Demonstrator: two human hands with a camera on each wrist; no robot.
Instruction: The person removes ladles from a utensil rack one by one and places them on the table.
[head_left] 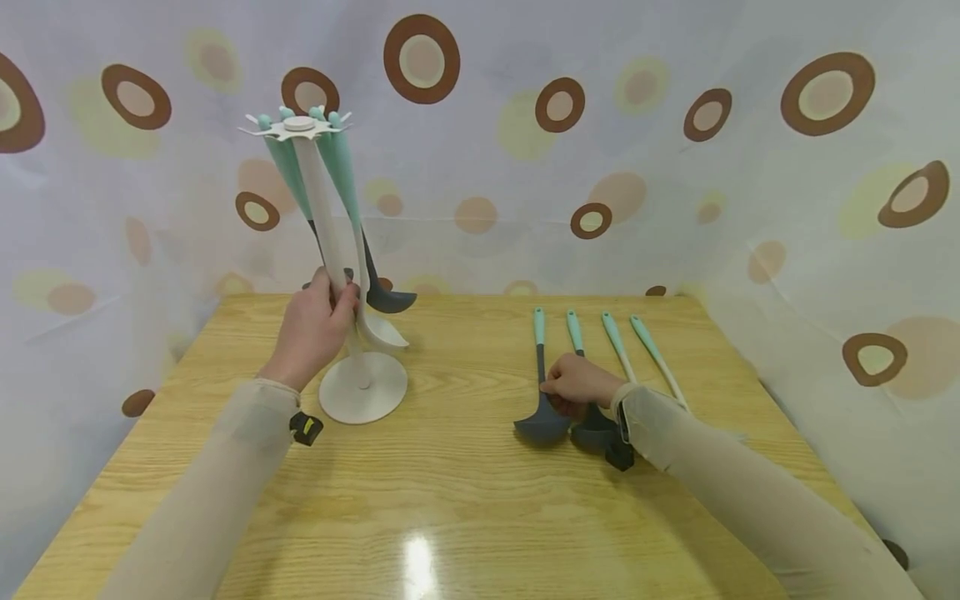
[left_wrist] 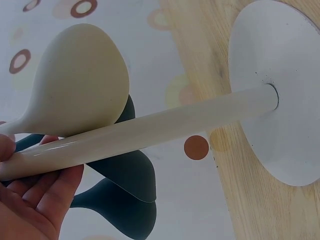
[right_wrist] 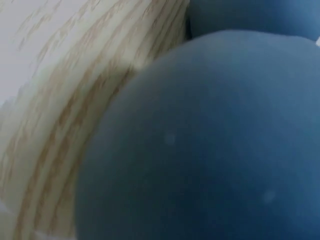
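Note:
My left hand [head_left: 313, 327] grips the pole [left_wrist: 165, 122] of a white utensil stand [head_left: 363, 388] with a round base. From its top hang several utensils with mint handles, among them a white ladle [left_wrist: 82, 80] and dark grey ladles [head_left: 392, 300]. My right hand [head_left: 581, 385] pinches the shaft of a dark grey ladle [head_left: 542, 423], leftmost in a row on the table, just above its bowl. A second dark grey ladle [head_left: 595, 430] lies partly under that hand. In the right wrist view a dark bowl [right_wrist: 210, 145] fills most of the picture; my fingers are hidden there.
Two white-shafted utensils with mint handles, one [head_left: 615, 337] nearer and one [head_left: 651, 342] farther right, lie beside the dark ladles, their lower ends behind my right arm. The wooden table [head_left: 450, 483] meets a patterned curtain [head_left: 480, 167] at the back and sides.

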